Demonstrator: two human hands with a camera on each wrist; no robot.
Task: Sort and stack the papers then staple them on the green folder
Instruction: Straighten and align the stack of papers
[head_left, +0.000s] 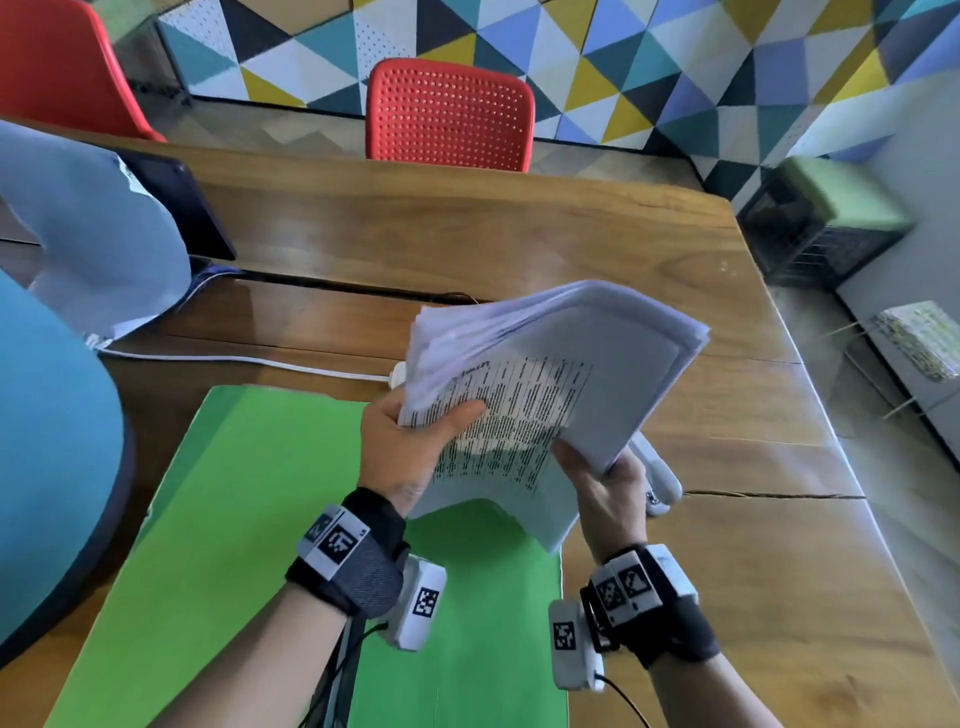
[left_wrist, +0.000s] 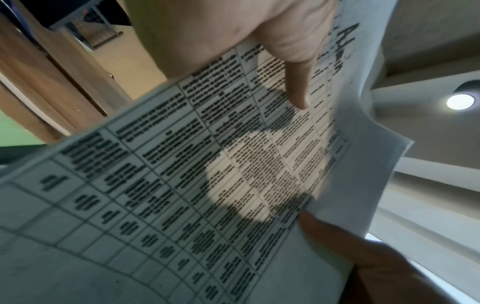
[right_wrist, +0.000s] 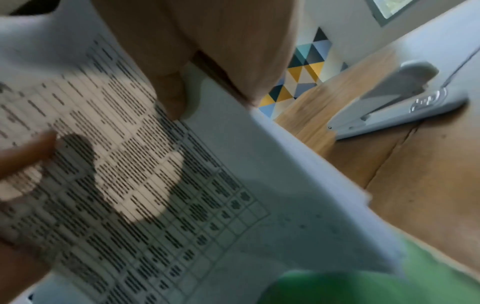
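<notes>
white printed papers hang as one loose bundle in the air above the near right part of the green folder, which lies flat on the wooden table; the left hand pinches the bundle's left edge, thumb curled over the printed top sheet; the right hand grips the near right corner from below; the bundle's long axis runs from the hands away and to the right; a white stapler lies on the table just beyond the right hand, the nearer one to it.
</notes>
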